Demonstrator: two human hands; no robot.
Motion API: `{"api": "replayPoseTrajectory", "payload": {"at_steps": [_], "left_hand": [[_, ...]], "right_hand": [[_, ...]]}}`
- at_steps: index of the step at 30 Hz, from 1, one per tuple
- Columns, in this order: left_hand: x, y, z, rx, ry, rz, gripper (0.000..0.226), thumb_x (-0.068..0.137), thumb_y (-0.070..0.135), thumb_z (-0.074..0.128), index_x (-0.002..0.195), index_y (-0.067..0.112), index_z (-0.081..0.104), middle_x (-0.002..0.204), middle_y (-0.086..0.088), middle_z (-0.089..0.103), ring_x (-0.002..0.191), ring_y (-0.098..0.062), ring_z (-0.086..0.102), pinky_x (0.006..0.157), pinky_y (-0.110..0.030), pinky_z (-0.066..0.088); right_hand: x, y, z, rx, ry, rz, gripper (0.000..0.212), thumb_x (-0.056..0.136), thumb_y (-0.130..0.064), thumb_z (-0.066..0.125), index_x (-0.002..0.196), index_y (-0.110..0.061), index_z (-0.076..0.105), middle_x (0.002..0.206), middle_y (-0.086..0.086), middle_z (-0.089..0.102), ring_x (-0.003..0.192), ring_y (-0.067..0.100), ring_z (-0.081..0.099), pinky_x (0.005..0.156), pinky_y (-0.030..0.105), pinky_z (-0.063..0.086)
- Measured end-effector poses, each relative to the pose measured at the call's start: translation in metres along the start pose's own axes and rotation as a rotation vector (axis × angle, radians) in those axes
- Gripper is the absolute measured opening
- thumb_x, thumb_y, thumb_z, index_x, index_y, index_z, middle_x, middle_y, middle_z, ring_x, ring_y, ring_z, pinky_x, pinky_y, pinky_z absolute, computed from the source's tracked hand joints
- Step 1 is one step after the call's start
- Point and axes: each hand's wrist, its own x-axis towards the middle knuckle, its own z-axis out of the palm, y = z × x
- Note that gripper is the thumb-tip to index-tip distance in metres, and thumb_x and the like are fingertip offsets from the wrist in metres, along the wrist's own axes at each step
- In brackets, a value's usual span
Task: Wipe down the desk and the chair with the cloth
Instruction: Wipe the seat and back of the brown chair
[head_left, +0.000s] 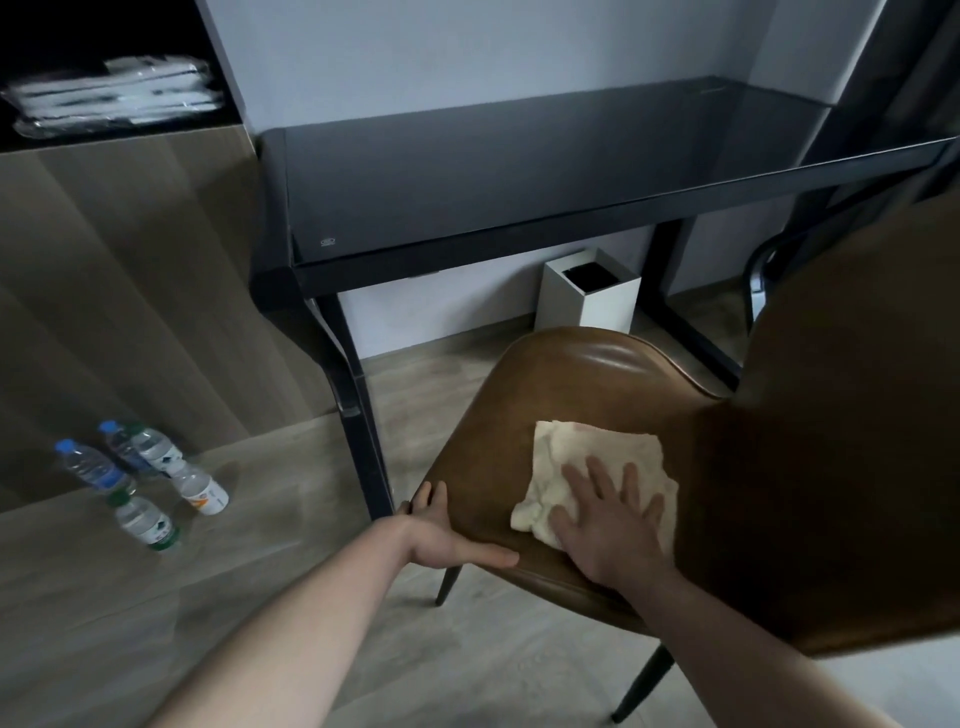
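While the right hand (610, 525) presses flat, fingers spread, on the cream cloth (587, 467), chair-seat wipe is under way; desk status can't be told.

Left hand (441, 535) grips the seat's near-left edge, thumb laid along the rim, fingers curled under, steadying the brown leather chair (561, 384). Cloth lies on the seat's near-right part, at approx 5 o'clock in view, touching the base of the backrest (831, 441) at 3 o'clock. Judging by this: seat front & backrest prob still to do. Glass-top black desk (519, 171) at 12 o'clock shows nothing on it; no telling if wiped. White bin (587, 296) sits under desk, behind the chair. Four water bottles (140, 478) on the floor at 9 o'clock, well apart, not in the way. Wrapped packs (114, 96) on shelf at 10 o'clock.
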Motion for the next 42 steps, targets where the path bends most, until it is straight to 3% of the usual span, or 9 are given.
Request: {"api": "replayPoseTrajectory", "payload": {"at_steps": [6, 13, 18, 24, 28, 30, 33, 36, 42], "left_hand": [[-0.003, -0.001, 0.0, -0.007, -0.007, 0.013, 0.183, 0.032, 0.106, 0.07, 0.165, 0.024, -0.025, 0.174, 0.002, -0.029, 0.163, -0.029, -0.019, 0.133, -0.053, 0.003], [-0.001, -0.003, -0.002, -0.008, -0.035, 0.032, 0.18, 0.036, 0.105, 0.071, 0.164, 0.026, -0.027, 0.173, 0.006, -0.031, 0.162, -0.031, -0.021, 0.133, -0.053, 0.004], [0.003, -0.003, -0.003, -0.008, -0.064, 0.04, 0.177, 0.04, 0.103, 0.073, 0.163, 0.026, -0.029, 0.171, 0.007, -0.034, 0.161, -0.032, -0.025, 0.132, -0.051, 0.004], [0.008, -0.004, -0.002, -0.009, -0.09, 0.046, 0.18, 0.037, 0.103, 0.073, 0.162, 0.027, -0.031, 0.17, 0.008, -0.037, 0.159, -0.031, -0.029, 0.133, -0.052, 0.002], [0.008, -0.001, -0.003, 0.021, -0.093, 0.028, 0.179, 0.038, 0.102, 0.074, 0.163, 0.026, -0.029, 0.171, 0.006, -0.035, 0.16, -0.033, -0.027, 0.133, -0.051, 0.002], [0.007, 0.001, -0.005, 0.035, -0.079, 0.016, 0.178, 0.039, 0.101, 0.074, 0.164, 0.027, -0.028, 0.172, 0.005, -0.033, 0.16, -0.035, -0.025, 0.133, -0.051, 0.003], [0.004, 0.003, -0.007, 0.042, -0.081, 0.002, 0.176, 0.041, 0.1, 0.075, 0.164, 0.027, -0.027, 0.173, 0.005, -0.032, 0.161, -0.035, -0.023, 0.133, -0.051, 0.003], [0.001, 0.007, -0.009, 0.067, -0.097, -0.019, 0.177, 0.04, 0.102, 0.073, 0.163, 0.026, -0.029, 0.172, 0.003, -0.033, 0.161, -0.034, -0.023, 0.133, -0.049, 0.002], [-0.003, 0.009, -0.013, 0.084, -0.123, -0.019, 0.178, 0.04, 0.103, 0.072, 0.163, 0.024, -0.029, 0.173, 0.002, -0.033, 0.162, -0.034, -0.022, 0.133, -0.053, 0.001]], "right_hand": [[0.002, 0.006, 0.003, 0.048, 0.077, 0.122, 0.077, 0.102, -0.077, 0.021, 0.168, -0.045, -0.003, 0.179, -0.007, -0.014, 0.161, 0.042, -0.021, 0.124, 0.071, -0.011], [0.083, 0.001, -0.012, 0.116, 0.197, 0.344, 0.084, 0.1, -0.078, 0.021, 0.17, -0.035, 0.008, 0.179, 0.001, -0.006, 0.161, 0.047, -0.015, 0.12, 0.077, -0.013], [0.139, 0.021, -0.035, 0.086, 0.285, 0.436, 0.092, 0.097, -0.083, 0.015, 0.171, -0.029, 0.007, 0.18, 0.001, -0.001, 0.162, 0.044, -0.01, 0.119, 0.08, -0.005], [0.173, 0.004, -0.034, -0.069, 0.257, 0.356, 0.101, 0.086, -0.09, -0.001, 0.171, -0.036, 0.001, 0.18, 0.004, -0.006, 0.163, 0.044, -0.009, 0.12, 0.08, -0.001], [0.177, -0.056, -0.031, -0.099, 0.155, 0.065, 0.095, 0.09, -0.091, 0.019, 0.17, -0.041, 0.007, 0.18, -0.002, -0.006, 0.163, 0.043, -0.012, 0.121, 0.076, -0.007], [0.178, -0.078, -0.027, -0.139, 0.123, -0.119, 0.092, 0.089, -0.088, 0.026, 0.168, -0.04, 0.022, 0.18, -0.003, 0.006, 0.163, 0.042, -0.01, 0.122, 0.077, -0.006], [0.173, -0.073, -0.027, -0.171, 0.131, -0.216, 0.084, 0.091, -0.084, 0.026, 0.163, -0.042, 0.031, 0.176, -0.003, 0.017, 0.164, 0.036, -0.003, 0.123, 0.076, -0.002], [0.166, -0.043, -0.035, -0.175, 0.182, -0.204, 0.083, 0.092, -0.086, 0.02, 0.164, -0.045, 0.02, 0.177, -0.005, 0.013, 0.164, 0.031, 0.002, 0.124, 0.072, -0.001], [0.15, 0.067, -0.05, -0.15, 0.241, 0.162, 0.091, 0.091, -0.092, 0.01, 0.166, -0.042, 0.013, 0.179, -0.007, 0.005, 0.165, 0.033, -0.001, 0.122, 0.079, -0.002]]}}
